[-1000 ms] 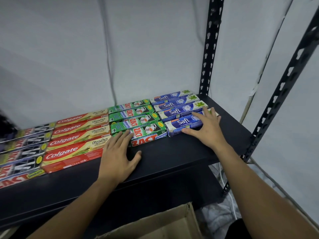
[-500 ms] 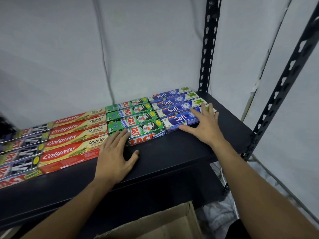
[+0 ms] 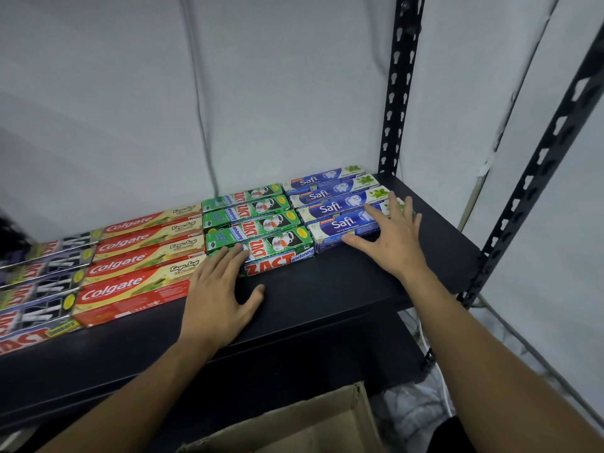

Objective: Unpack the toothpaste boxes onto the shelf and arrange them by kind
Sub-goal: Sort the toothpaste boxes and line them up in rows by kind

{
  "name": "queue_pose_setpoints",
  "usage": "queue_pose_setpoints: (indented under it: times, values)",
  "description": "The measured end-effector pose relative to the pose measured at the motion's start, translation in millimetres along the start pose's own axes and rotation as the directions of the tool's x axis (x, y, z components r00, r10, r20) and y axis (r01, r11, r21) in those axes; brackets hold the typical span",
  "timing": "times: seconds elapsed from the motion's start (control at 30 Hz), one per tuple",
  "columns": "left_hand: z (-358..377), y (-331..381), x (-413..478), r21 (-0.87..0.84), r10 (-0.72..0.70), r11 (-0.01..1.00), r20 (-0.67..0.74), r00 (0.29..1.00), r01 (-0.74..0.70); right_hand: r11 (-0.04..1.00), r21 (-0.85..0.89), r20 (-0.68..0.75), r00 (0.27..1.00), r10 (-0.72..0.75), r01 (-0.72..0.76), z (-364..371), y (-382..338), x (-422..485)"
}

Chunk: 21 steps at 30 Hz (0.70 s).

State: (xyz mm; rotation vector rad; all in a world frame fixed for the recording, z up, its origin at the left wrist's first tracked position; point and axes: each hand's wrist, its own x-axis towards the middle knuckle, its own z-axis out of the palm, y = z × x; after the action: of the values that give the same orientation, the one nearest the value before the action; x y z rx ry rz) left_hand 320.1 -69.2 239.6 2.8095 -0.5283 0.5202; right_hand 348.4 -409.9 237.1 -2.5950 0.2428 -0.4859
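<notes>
On the shelf (image 3: 343,289): toothpaste boxes (image 3: 261,223) lie flat in four groups by kind, long axes left to right, each group ranked front to back.
Far right: four blue Safi boxes (image 3: 327,199), just beside the green group.
Middle: four green Zact boxes (image 3: 258,209), just beside the red group on their left.
Left of middle: four red Colgate boxes (image 3: 140,253).
Far left: dark Zact boxes (image 3: 39,282), partly out of frame.
At the Safi end: right hand (image 3: 389,237) released, straight fingers spread over the right end of the front Safi box (image 3: 336,225), thumb along its front face; nothing grasped.
At the Zact end: left hand (image 3: 219,295) released, palm on bare shelf, fingertips (image 3: 227,252) touching the left end of the front green Zact box (image 3: 281,248).
Relation that matters: each front box lies straight ahead of its hand, long axis crosswise to the fingers. The right hand is nearer Safi and the left nearer Zact, so a push away from the body would likely square the fronts.
Below the shelf edge: open cardboard carton (image 3: 294,423); contents hidden, so whether unpacking is finished cannot be told.
</notes>
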Motion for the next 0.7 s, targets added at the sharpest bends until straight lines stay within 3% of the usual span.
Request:
queue_pose_setpoints:
  times: [0.57, 0.7]
  values:
    - [0.1, 0.3, -0.5, 0.01, -0.003, 1.0, 0.005, 1.0, 0.003, 1.0, -0.01, 0.005, 1.0, -0.012, 0.012, -0.1, 0.6, -0.4]
    - [0.0, 0.0, -0.1, 0.015, -0.001, 1.0, 0.001, 1.0, 0.001, 0.994, -0.084, -0.014, 0.998, -0.065, 0.063, 0.8, -0.6, -1.4]
